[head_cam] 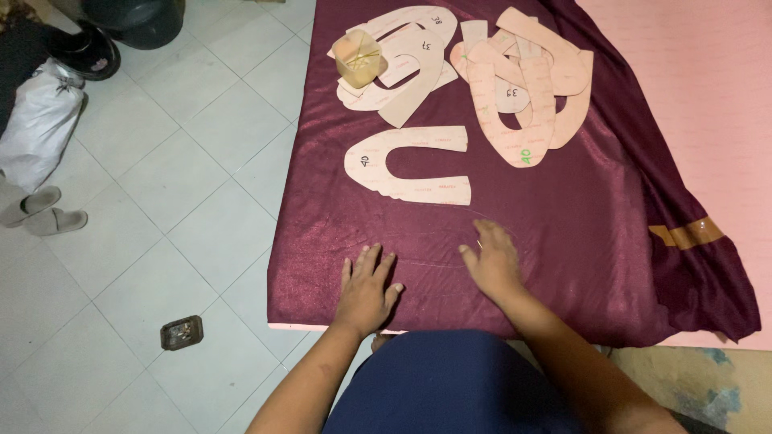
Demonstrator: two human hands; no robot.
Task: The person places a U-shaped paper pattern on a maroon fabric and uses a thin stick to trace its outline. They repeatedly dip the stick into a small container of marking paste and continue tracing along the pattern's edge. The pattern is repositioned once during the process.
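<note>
My left hand (366, 288) lies flat, fingers spread, on the dark maroon fabric (579, 225) near its front edge. My right hand (492, 259) rests palm down on the same fabric a little further in, fingers loosely together; a thin light sliver shows at its fingertips, too small to identify. Faint traced outlines run on the fabric between and beyond the hands. A U-shaped beige cardboard pattern piece (408, 164) lies flat just beyond the hands.
Two heaps of beige pattern pieces (523, 80) lie at the far side, with a small clear plastic cup (359, 59) on the left heap. Pink board (708, 96) underlies the fabric. On the tiled floor: a small dark tin (182, 332), sandals (44, 210), white bag (36, 120).
</note>
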